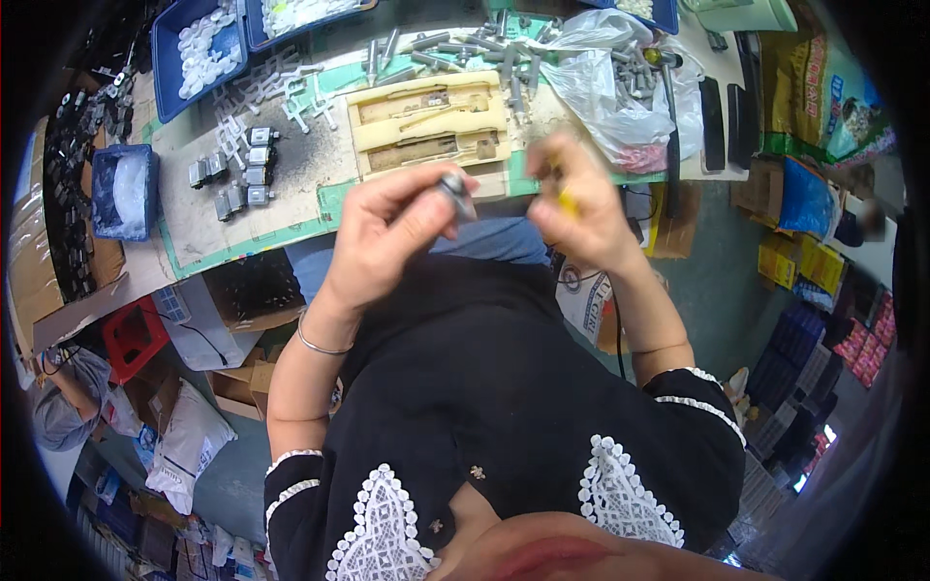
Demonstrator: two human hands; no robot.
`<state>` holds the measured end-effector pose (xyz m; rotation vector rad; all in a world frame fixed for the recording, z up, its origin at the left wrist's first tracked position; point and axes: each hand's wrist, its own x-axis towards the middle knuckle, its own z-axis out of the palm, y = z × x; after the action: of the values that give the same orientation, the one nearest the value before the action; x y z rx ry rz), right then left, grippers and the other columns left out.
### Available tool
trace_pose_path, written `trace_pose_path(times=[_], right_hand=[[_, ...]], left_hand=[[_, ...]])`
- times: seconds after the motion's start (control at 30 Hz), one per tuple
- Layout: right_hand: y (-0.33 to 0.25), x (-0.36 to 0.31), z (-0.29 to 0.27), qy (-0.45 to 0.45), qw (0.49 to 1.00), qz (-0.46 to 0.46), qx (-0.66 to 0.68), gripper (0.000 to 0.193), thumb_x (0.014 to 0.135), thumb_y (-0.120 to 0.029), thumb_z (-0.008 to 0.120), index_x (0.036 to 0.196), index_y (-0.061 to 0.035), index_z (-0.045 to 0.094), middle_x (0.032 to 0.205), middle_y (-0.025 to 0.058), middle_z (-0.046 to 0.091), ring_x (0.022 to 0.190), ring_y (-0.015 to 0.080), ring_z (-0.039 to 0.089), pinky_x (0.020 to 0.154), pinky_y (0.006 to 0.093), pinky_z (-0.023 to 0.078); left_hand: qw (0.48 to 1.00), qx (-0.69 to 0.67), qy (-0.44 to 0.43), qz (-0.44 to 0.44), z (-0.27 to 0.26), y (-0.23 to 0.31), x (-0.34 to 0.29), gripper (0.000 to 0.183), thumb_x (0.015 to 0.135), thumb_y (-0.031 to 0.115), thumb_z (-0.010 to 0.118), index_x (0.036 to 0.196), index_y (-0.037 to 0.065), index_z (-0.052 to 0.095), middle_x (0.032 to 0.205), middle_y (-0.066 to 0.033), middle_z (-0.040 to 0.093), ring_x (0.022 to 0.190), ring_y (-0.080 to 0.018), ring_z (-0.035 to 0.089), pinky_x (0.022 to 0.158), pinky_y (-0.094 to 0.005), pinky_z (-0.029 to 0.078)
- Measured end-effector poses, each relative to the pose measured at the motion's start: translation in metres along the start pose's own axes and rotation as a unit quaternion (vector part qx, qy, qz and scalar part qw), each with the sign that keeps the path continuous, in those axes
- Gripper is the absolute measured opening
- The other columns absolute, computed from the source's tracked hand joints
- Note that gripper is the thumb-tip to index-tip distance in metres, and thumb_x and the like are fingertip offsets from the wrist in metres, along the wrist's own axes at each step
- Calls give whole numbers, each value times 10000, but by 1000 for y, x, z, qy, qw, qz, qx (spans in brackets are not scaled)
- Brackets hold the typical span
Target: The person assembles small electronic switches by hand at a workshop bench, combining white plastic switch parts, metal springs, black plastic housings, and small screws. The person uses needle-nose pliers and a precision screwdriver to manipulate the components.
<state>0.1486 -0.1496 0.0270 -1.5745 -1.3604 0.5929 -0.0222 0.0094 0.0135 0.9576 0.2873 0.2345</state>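
Pale and edged with green, a cluttered workbench (pixel 308 172) spans the upper half of the view. Both of the wearer's forearms rise from below with elbows bent, bringing the hands near each other just past the bench's front edge. The left hand (pixel 387 228), a single bracelet (pixel 325 347) at its wrist, angles inward; its thumb and fingers pinch one small grey part (pixel 453 194). The right hand (pixel 584 208) tilts toward it, fingers curled around one yellow object (pixel 568 199), too motion-blurred to identify.

Behind the hands lies one cream block (pixel 431 124) with recesses. Four blue trays are visible: two at upper left (pixel 172 105) (pixel 254 31), one lower down at left (pixel 124 232), one at upper right (pixel 668 17). Roughly eight grey metal blocks (pixel 259 175) stand grouped left of the cream block. Many grey tubular pieces (pixel 426 43) lie beyond it, overlapping too much to count.
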Motion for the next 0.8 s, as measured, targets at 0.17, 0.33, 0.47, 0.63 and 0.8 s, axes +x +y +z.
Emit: trace_pose_path(times=[0.17, 0.33, 0.47, 0.63, 0.8], right_hand=[[22, 15, -14, 62, 890, 266, -365, 278, 821, -204, 591, 767, 68, 569, 936, 242, 500, 879, 379, 543, 779, 467, 439], [36, 19, -5, 51, 833, 197, -515, 267, 765, -186, 654, 874, 43, 572, 951, 221, 513, 877, 372, 524, 780, 444, 443], [-7, 22, 5, 16, 885, 105, -454, 320, 784, -215, 670, 987, 14, 574, 926, 146, 579, 856, 306, 555, 776, 408, 461], [-23, 23, 60, -11, 995, 72, 61, 486, 730, -48, 734, 1183, 12, 567, 1026, 133, 631, 916, 198, 611, 800, 292, 482], [-8, 20, 74, 27, 997, -32, 63, 460, 657, -47, 784, 1076, 45, 619, 957, 152, 646, 806, 208, 629, 695, 272, 501]], left_hand=[[973, -161, 165, 2, 4, 6, 23, 298, 967, 293, 441, 1069, 14, 464, 841, -90, 557, 665, -149, 557, 587, -270, 468], [949, -185, 254, 26, -7, -3, 38, 301, 967, 359, 434, 956, 58, 429, 825, -91, 557, 606, -151, 543, 534, -286, 456], [922, -247, 293, 52, -14, -7, 38, 288, 959, 349, 461, 996, 65, 426, 751, -49, 511, 579, -140, 503, 522, -280, 441], [907, -220, 352, 75, -2, -7, 43, 314, 972, 355, 425, 1066, 56, 402, 725, -31, 451, 567, -131, 460, 502, -282, 424], [893, -162, 393, 145, 11, -5, 28, 311, 981, 369, 396, 1039, 63, 392, 703, -20, 393, 545, -117, 398, 488, -274, 390]])
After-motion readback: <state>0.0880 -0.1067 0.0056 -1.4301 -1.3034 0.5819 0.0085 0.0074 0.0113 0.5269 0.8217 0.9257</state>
